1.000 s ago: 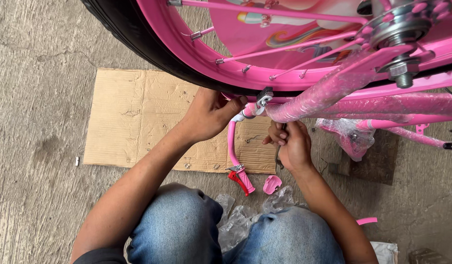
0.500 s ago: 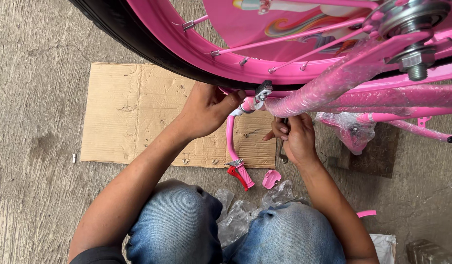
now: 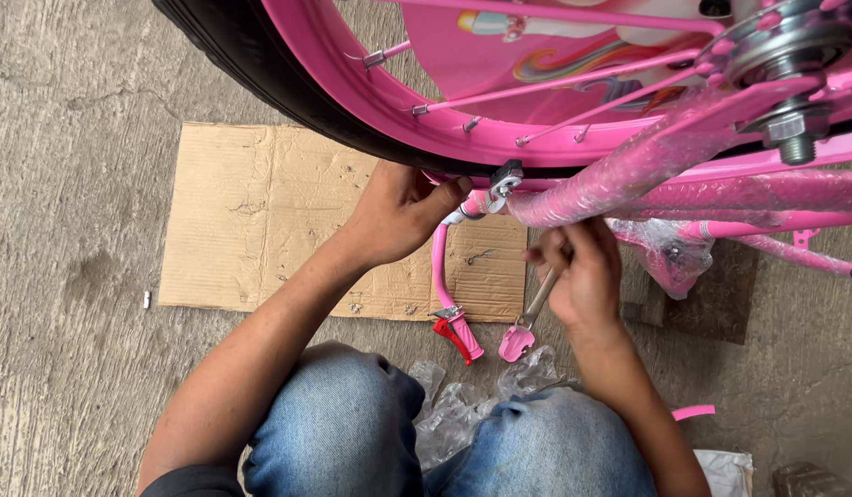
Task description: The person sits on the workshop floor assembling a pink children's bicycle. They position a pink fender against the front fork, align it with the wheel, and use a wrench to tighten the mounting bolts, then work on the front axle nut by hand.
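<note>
A pink bicycle lies in front of me, its pink rim and black tyre at the top of the view. My left hand grips the underside of the tyre beside a small metal bracket. From there a thin pink curved bar runs down to a red reflector. My right hand is closed around a metal wrench, just under the plastic-wrapped pink frame tube.
A flat cardboard sheet lies on the concrete floor under the wheel. Crumpled clear plastic sits between my knees. A small pink part lies by the wrench. The wheel hub and axle nut are at the top right.
My view has drifted slightly, so the wheel sits higher in frame. My right hand has shifted a little lower with the wrench. My left hand stays on the tyre.
</note>
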`<move>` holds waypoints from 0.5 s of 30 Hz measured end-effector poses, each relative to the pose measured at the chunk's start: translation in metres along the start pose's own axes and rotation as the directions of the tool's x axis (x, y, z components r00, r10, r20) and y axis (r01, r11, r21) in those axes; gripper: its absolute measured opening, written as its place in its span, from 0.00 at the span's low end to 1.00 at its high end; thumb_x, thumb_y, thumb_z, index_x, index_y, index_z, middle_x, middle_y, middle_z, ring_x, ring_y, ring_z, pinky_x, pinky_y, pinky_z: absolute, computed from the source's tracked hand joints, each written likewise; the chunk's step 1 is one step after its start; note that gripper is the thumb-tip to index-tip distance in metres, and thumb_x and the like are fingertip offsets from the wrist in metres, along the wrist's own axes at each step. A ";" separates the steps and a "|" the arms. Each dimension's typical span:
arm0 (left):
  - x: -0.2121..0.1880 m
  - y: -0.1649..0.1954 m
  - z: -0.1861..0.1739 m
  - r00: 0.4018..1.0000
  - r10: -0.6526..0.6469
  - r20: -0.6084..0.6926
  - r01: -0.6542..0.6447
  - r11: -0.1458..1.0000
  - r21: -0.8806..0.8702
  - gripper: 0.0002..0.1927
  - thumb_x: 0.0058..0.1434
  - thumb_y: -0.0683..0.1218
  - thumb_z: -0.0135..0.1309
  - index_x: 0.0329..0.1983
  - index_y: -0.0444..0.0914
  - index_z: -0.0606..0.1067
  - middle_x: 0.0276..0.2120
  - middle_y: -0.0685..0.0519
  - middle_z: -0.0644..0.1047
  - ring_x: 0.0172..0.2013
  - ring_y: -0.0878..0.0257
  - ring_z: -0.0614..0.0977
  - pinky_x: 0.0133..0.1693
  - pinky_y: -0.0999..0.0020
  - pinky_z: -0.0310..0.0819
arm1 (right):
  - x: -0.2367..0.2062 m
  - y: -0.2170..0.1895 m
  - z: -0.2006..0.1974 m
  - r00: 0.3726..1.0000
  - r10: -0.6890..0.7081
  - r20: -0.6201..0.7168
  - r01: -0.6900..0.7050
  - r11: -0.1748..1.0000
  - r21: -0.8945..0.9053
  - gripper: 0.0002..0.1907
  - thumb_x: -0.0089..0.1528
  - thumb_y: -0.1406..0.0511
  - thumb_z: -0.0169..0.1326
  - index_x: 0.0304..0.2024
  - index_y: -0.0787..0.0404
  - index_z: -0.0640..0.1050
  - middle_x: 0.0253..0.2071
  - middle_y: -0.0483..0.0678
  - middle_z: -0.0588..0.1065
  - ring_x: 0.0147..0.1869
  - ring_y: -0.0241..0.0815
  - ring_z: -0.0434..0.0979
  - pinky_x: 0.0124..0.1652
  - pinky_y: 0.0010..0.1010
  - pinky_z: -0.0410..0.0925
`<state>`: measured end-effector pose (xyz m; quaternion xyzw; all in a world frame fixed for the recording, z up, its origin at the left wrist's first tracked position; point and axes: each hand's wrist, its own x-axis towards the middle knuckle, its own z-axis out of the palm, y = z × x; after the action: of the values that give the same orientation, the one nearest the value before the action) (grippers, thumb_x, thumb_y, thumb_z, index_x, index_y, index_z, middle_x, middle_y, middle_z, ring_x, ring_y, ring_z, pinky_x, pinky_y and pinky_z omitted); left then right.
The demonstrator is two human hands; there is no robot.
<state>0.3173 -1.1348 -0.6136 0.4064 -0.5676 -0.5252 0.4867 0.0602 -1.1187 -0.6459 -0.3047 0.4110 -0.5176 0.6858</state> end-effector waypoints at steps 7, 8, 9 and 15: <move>0.001 -0.004 0.000 0.999 0.032 -0.009 -0.031 0.999 0.040 0.11 0.69 0.40 0.56 0.53 0.35 0.73 0.42 0.55 0.77 0.40 0.69 0.78 0.39 0.72 0.76 | 0.033 -0.001 0.008 0.992 0.114 0.053 -0.121 0.978 0.167 0.09 0.65 0.62 0.60 0.34 0.59 0.75 0.27 0.40 0.70 0.29 0.33 0.71 0.46 0.39 0.76; 0.001 -0.004 0.000 0.999 0.043 0.000 -0.043 0.999 0.013 0.10 0.70 0.40 0.56 0.53 0.35 0.73 0.42 0.55 0.77 0.41 0.70 0.78 0.40 0.72 0.77 | 0.034 0.001 0.013 0.995 0.099 0.031 -0.102 0.987 0.122 0.10 0.64 0.62 0.60 0.32 0.59 0.75 0.26 0.41 0.70 0.32 0.35 0.75 0.47 0.40 0.77; 0.002 -0.003 0.000 0.998 0.059 0.008 -0.059 0.998 -0.014 0.10 0.70 0.40 0.56 0.53 0.35 0.73 0.43 0.55 0.78 0.42 0.70 0.79 0.41 0.72 0.78 | 0.034 0.003 0.016 0.997 0.075 0.009 -0.076 0.991 0.110 0.10 0.64 0.62 0.61 0.31 0.58 0.74 0.25 0.40 0.69 0.31 0.34 0.74 0.47 0.41 0.77; 0.002 0.000 -0.002 1.000 0.019 0.003 -0.019 1.000 -0.007 0.11 0.69 0.41 0.56 0.53 0.35 0.73 0.41 0.55 0.77 0.40 0.70 0.78 0.37 0.73 0.78 | 0.030 0.009 0.018 0.999 0.010 0.052 -0.014 0.997 0.075 0.10 0.68 0.65 0.60 0.32 0.59 0.76 0.21 0.37 0.61 0.25 0.30 0.66 0.49 0.43 0.78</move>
<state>0.3184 -1.1374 -0.6136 0.3983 -0.5704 -0.5232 0.4922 0.0839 -1.1449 -0.6518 -0.2894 0.3750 -0.5206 0.7103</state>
